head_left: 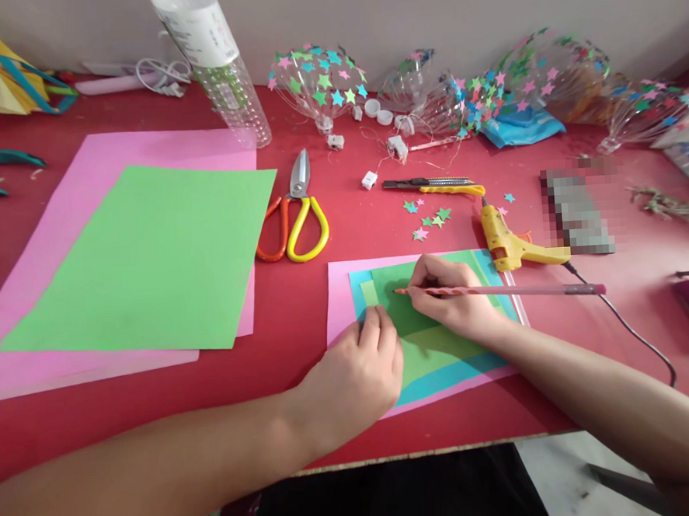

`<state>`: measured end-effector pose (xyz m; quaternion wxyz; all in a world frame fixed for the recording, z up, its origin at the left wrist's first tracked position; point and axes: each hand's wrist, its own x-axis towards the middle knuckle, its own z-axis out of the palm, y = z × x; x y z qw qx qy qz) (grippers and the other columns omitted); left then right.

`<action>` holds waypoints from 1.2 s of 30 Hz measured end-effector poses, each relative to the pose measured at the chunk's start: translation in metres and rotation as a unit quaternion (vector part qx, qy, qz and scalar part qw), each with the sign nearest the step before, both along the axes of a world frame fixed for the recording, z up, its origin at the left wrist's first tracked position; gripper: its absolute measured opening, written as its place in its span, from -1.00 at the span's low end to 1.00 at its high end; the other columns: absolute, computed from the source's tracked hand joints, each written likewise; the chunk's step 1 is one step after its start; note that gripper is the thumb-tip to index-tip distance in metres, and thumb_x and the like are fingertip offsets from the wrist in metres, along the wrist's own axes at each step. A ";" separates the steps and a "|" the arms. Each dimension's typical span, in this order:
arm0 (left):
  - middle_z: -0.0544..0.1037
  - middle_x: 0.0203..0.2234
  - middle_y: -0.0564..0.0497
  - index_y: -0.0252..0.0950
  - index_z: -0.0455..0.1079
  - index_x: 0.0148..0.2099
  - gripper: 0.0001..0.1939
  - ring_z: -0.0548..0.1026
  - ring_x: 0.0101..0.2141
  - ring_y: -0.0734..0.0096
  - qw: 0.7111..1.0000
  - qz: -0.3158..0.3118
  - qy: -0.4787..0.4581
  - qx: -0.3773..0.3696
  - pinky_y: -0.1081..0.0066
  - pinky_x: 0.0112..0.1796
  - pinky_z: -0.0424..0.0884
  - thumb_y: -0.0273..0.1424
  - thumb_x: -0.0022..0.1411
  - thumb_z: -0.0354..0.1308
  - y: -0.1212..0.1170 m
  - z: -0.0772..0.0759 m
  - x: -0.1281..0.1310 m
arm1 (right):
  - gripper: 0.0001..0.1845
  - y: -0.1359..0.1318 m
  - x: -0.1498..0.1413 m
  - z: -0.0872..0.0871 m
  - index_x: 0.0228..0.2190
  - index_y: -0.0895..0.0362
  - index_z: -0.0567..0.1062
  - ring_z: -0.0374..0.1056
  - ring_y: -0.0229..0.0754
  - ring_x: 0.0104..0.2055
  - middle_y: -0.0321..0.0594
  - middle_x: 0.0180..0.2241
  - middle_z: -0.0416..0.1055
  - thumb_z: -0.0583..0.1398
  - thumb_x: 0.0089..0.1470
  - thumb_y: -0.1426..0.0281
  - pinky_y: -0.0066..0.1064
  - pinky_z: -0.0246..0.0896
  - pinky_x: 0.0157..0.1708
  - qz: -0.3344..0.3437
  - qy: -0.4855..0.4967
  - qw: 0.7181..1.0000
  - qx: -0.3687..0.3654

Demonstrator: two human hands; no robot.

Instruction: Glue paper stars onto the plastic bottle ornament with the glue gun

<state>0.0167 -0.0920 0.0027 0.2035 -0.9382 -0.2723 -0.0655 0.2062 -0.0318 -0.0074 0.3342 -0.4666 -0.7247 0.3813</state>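
Observation:
My right hand grips a pink pencil, its point resting on a dark green paper piece. My left hand is closed, fingers curled together and pressing down on the lower end of a narrow light green paper strip; the fingertips are partly hidden. Beneath both hands lie layered sheets: a light green piece, a blue sheet and a pink sheet at the bottom. A clear strip lies by the right edge of the stack.
To the left, a large green sheet overlaps pink sheets. Scissors, a cutter knife, small paper stars and a yellow glue gun lie beyond my hands. A plastic bottle and star-covered clear domes stand near the wall.

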 end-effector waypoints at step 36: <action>0.59 -0.17 -0.42 -0.62 0.51 -0.11 -0.64 0.58 -0.16 0.02 1.000 0.001 -0.004 -0.003 0.31 -0.28 0.53 -0.67 0.14 -0.05 0.000 -0.001 0.002 | -0.88 -0.001 0.001 0.000 -0.52 0.13 0.30 0.09 -0.43 -0.56 -0.43 -0.59 0.23 0.16 -0.01 0.52 -0.59 0.01 -0.58 0.064 -0.017 0.998 0.000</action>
